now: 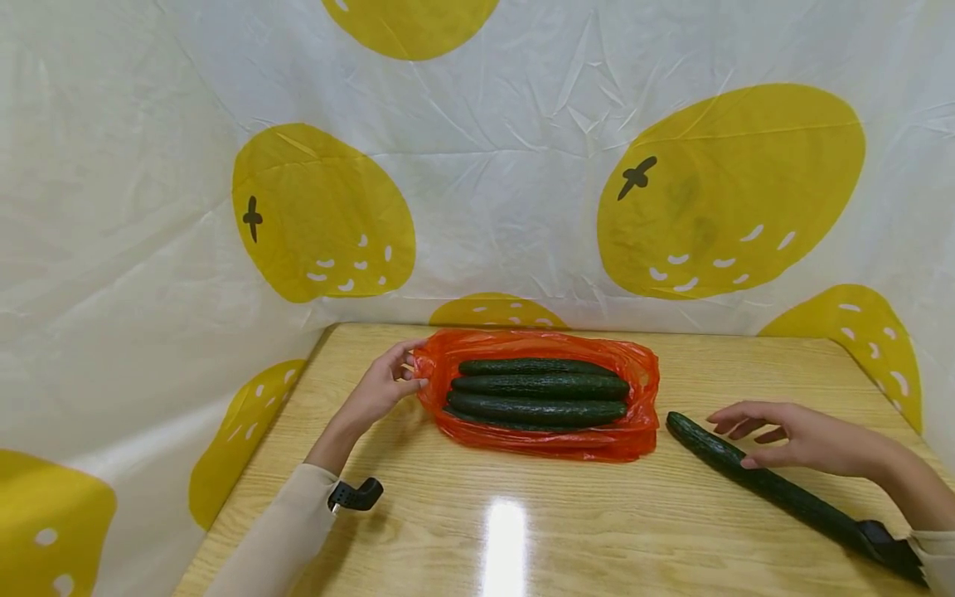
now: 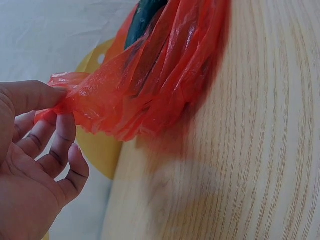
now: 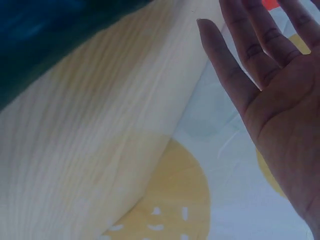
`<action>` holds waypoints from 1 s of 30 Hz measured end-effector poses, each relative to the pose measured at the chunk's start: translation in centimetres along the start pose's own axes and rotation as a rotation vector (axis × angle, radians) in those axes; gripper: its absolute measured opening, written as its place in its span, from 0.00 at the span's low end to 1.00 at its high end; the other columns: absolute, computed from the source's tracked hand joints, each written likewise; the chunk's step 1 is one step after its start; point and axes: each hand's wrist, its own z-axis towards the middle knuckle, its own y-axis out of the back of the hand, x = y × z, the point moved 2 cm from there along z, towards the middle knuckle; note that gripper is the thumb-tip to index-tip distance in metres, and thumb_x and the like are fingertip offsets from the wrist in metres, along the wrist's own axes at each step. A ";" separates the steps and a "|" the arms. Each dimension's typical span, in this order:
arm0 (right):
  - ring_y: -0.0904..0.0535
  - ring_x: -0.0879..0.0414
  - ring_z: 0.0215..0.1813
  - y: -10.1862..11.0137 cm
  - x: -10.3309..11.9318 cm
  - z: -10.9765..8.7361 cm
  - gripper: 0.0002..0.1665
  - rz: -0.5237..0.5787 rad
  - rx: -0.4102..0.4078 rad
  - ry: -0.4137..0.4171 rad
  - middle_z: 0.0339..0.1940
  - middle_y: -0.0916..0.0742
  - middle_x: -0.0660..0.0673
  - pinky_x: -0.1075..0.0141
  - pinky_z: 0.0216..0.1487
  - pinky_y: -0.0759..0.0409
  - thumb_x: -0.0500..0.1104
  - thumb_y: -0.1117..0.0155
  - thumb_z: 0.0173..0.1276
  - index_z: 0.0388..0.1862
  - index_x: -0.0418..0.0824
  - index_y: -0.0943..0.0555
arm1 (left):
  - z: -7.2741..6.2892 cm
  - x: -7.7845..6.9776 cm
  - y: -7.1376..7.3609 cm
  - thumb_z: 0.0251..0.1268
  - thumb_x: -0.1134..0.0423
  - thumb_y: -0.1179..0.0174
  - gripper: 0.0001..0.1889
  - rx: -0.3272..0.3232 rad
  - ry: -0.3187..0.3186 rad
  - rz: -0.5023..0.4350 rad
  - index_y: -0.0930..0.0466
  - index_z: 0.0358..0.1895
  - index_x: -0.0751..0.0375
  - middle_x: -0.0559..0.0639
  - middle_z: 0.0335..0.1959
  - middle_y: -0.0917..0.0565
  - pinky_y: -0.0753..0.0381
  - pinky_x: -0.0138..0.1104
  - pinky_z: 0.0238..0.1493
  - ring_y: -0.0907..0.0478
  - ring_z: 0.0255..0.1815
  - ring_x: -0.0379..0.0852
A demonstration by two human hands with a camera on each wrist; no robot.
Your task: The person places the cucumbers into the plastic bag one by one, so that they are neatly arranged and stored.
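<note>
In the head view a red plastic bag [image 1: 477, 439] lies on the table with several dark green cucumbers [image 1: 540, 385] side by side on it. My left hand [image 1: 384, 385] pinches the bag's left end between thumb and fingers; the left wrist view shows the gathered red film [image 2: 107, 100] at the fingertips. One loose cucumber [image 1: 791, 497] lies slantwise on the right of the table. Over its upper part is my right hand [image 1: 813, 439], fingers spread and holding nothing. In the right wrist view the palm [image 3: 285, 105] is apart from the dark green cucumber [image 3: 45, 40].
The light wooden table [image 1: 433, 522] carries a bright reflection near its front. A white sheet with yellow fruit prints [image 1: 515, 199] hangs behind it and along the left side. Black straps, one with a dark device [image 1: 358, 495], are on the wrists.
</note>
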 end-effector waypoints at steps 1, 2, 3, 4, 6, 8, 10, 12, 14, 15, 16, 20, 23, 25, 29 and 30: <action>0.22 0.65 0.59 0.0 -0.1 -0.2 0.31 0.003 0.004 -0.001 0.61 0.17 0.43 0.68 0.47 0.19 0.37 0.39 0.75 0.75 0.39 0.32 | 0.0 0.0 0.0 0.64 0.78 0.37 0.34 0.002 0.000 0.001 0.33 0.73 0.62 0.59 0.45 0.27 0.17 0.37 0.40 0.28 0.38 0.54; 0.22 0.65 0.59 0.0 -0.3 -0.3 0.32 0.008 0.006 -0.001 0.61 0.17 0.42 0.69 0.47 0.19 0.36 0.39 0.75 0.75 0.39 0.33 | 0.0 0.0 0.0 0.64 0.78 0.37 0.34 0.002 0.000 0.001 0.33 0.73 0.62 0.59 0.45 0.28 0.17 0.37 0.40 0.28 0.38 0.54; 0.22 0.65 0.59 -0.1 -0.4 -0.5 0.32 0.011 0.007 -0.001 0.61 0.17 0.42 0.69 0.46 0.19 0.36 0.39 0.75 0.75 0.38 0.33 | 0.0 0.1 0.0 0.64 0.78 0.37 0.33 0.003 0.000 0.001 0.33 0.73 0.62 0.59 0.45 0.28 0.17 0.37 0.40 0.28 0.38 0.53; 0.22 0.66 0.59 -0.1 -0.6 -0.6 0.32 0.009 0.007 0.000 0.61 0.17 0.42 0.69 0.46 0.19 0.36 0.39 0.75 0.75 0.38 0.33 | 0.0 0.1 0.0 0.64 0.78 0.37 0.33 0.002 0.002 0.000 0.33 0.73 0.62 0.59 0.45 0.28 0.17 0.37 0.40 0.28 0.37 0.53; 0.21 0.66 0.58 -0.2 -0.8 -0.9 0.32 0.013 0.008 0.006 0.60 0.17 0.44 0.69 0.46 0.19 0.36 0.38 0.75 0.75 0.38 0.33 | 0.0 0.2 0.0 0.64 0.78 0.37 0.33 0.002 0.002 0.002 0.33 0.73 0.62 0.59 0.45 0.28 0.17 0.37 0.40 0.28 0.37 0.53; 0.22 0.66 0.58 -0.3 -1.1 -1.2 0.32 0.038 0.016 0.013 0.61 0.17 0.45 0.69 0.46 0.18 0.35 0.39 0.75 0.75 0.37 0.33 | 0.0 0.2 0.1 0.64 0.77 0.37 0.33 0.002 0.001 0.006 0.33 0.73 0.63 0.59 0.45 0.28 0.17 0.37 0.40 0.28 0.37 0.53; 0.22 0.67 0.58 -0.4 -1.3 -1.4 0.32 0.066 0.026 0.018 0.62 0.18 0.48 0.70 0.46 0.18 0.34 0.40 0.75 0.76 0.35 0.34 | 0.0 0.2 0.1 0.64 0.77 0.37 0.33 0.001 0.001 0.007 0.33 0.73 0.63 0.60 0.45 0.28 0.18 0.36 0.39 0.28 0.37 0.53; 0.22 0.67 0.58 -0.5 -1.5 -1.5 0.32 0.104 0.042 0.017 0.63 0.18 0.50 0.70 0.47 0.18 0.33 0.42 0.75 0.76 0.34 0.35 | 0.0 0.2 0.1 0.64 0.77 0.37 0.33 0.003 0.000 0.008 0.32 0.73 0.62 0.60 0.45 0.27 0.18 0.36 0.39 0.28 0.37 0.54; 0.22 0.67 0.58 -0.5 -1.7 -1.7 0.32 0.131 0.059 0.010 0.63 0.19 0.51 0.69 0.47 0.18 0.32 0.42 0.76 0.76 0.33 0.35 | 0.0 0.1 0.1 0.64 0.77 0.37 0.33 0.005 0.001 0.006 0.33 0.73 0.63 0.61 0.45 0.28 0.18 0.36 0.39 0.28 0.37 0.54; 0.22 0.67 0.58 -0.6 -1.7 -1.8 0.32 0.137 0.065 0.004 0.63 0.19 0.52 0.69 0.47 0.18 0.33 0.42 0.76 0.76 0.34 0.35 | 0.0 0.1 0.1 0.64 0.77 0.37 0.33 0.006 0.002 0.005 0.33 0.73 0.63 0.61 0.45 0.28 0.18 0.36 0.39 0.28 0.37 0.54; 0.22 0.67 0.58 -0.6 -1.8 -1.8 0.31 0.137 0.070 -0.004 0.62 0.19 0.51 0.70 0.47 0.18 0.33 0.43 0.76 0.76 0.34 0.36 | 0.0 0.1 0.1 0.64 0.77 0.37 0.33 0.006 0.003 0.004 0.33 0.73 0.63 0.61 0.45 0.28 0.18 0.35 0.39 0.28 0.37 0.53; 0.21 0.66 0.57 -0.6 -1.9 -1.9 0.30 0.123 0.087 -0.039 0.60 0.19 0.49 0.71 0.47 0.19 0.34 0.43 0.77 0.76 0.34 0.35 | -0.1 0.1 0.1 0.64 0.78 0.37 0.33 0.008 0.005 -0.003 0.33 0.73 0.64 0.61 0.45 0.28 0.18 0.34 0.39 0.28 0.37 0.52; 0.21 0.66 0.56 -0.7 -2.1 -1.9 0.28 0.112 0.092 -0.052 0.59 0.19 0.48 0.71 0.47 0.20 0.35 0.43 0.77 0.74 0.35 0.33 | -0.1 0.1 0.0 0.64 0.78 0.37 0.33 0.008 0.005 -0.003 0.33 0.73 0.63 0.61 0.45 0.28 0.18 0.35 0.39 0.28 0.37 0.52; 0.21 0.65 0.55 -0.7 -2.2 -1.9 0.27 0.114 0.093 -0.050 0.58 0.19 0.48 0.70 0.46 0.19 0.35 0.43 0.77 0.73 0.35 0.32 | -0.1 0.2 0.0 0.64 0.78 0.38 0.33 0.011 0.005 0.001 0.33 0.73 0.63 0.60 0.45 0.27 0.18 0.36 0.39 0.27 0.37 0.52; 0.20 0.65 0.54 -0.7 -2.4 -2.0 0.27 0.115 0.099 -0.042 0.56 0.18 0.48 0.70 0.46 0.18 0.35 0.44 0.78 0.73 0.36 0.31 | 0.0 0.3 0.0 0.65 0.77 0.37 0.34 0.014 0.009 0.000 0.34 0.74 0.62 0.59 0.46 0.27 0.18 0.35 0.38 0.27 0.36 0.50; 0.20 0.65 0.54 -0.7 -2.4 -2.0 0.27 0.121 0.105 -0.041 0.56 0.18 0.47 0.70 0.47 0.18 0.35 0.44 0.78 0.73 0.35 0.31 | 0.0 0.3 0.0 0.65 0.77 0.37 0.34 0.015 0.010 -0.001 0.34 0.74 0.62 0.59 0.46 0.27 0.18 0.35 0.38 0.27 0.36 0.49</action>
